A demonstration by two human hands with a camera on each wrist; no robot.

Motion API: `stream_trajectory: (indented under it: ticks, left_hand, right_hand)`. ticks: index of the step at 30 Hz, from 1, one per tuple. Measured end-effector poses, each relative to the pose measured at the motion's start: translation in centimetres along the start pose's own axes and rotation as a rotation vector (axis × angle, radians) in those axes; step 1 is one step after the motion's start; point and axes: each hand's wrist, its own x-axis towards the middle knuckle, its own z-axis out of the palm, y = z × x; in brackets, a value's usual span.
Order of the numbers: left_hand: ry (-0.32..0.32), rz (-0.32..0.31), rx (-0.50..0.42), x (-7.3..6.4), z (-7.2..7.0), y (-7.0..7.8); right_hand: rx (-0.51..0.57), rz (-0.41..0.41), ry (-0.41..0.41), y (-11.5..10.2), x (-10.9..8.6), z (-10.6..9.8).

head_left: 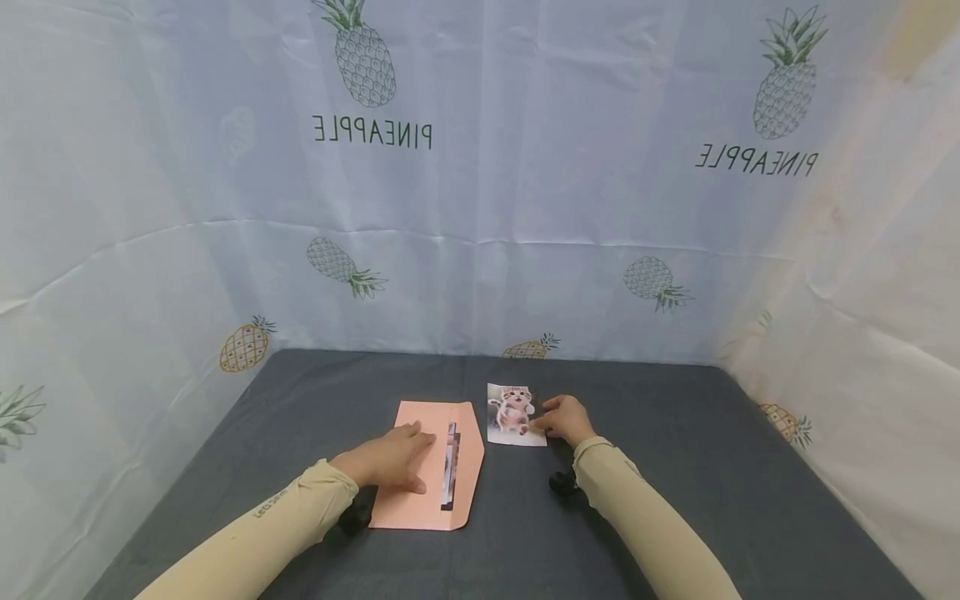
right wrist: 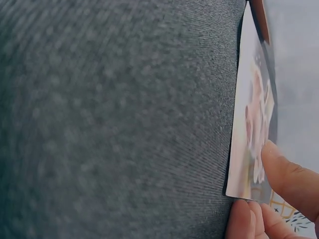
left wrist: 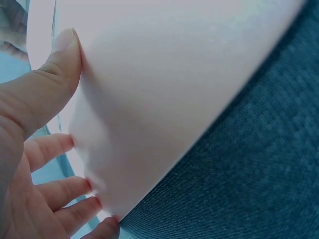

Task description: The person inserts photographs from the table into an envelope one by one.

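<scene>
A peach-pink envelope (head_left: 412, 510) lies on the dark cloth with its pointed flap towards the right. The edges of several printed pictures (head_left: 450, 467) show at its opening. My left hand (head_left: 393, 456) rests on the envelope, fingers spread; thumb (left wrist: 65, 59) and fingertips touch the paper in the left wrist view. To the envelope's right is a kitten picture card (head_left: 513, 415). My right hand (head_left: 567, 419) pinches this card at its right edge. In the right wrist view the thumb (right wrist: 284, 172) lies over the printed face, with the other fingers at the card's near edge.
Dark grey cloth (head_left: 315, 400) covers the table. White curtains (head_left: 480, 183) printed with pineapples hang behind it and along both sides. A black wrist device (head_left: 562, 483) shows under the right sleeve, another (head_left: 355, 518) under the left.
</scene>
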Motion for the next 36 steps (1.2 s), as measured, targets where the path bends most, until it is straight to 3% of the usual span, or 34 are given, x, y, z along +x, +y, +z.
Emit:
stream_trajectory:
  ticks: [12, 36]
  left_hand:
    - [-0.008, -0.014, 0.003, 0.15, -0.09, -0.13]
    - [-0.003, 0.0, -0.016, 0.15, -0.07, -0.04]
  right_hand:
    - [-0.196, -0.007, 0.032, -0.44, 0.15, 0.81]
    - [-0.21, 0.003, 0.036, -0.31, 0.21, 0.72]
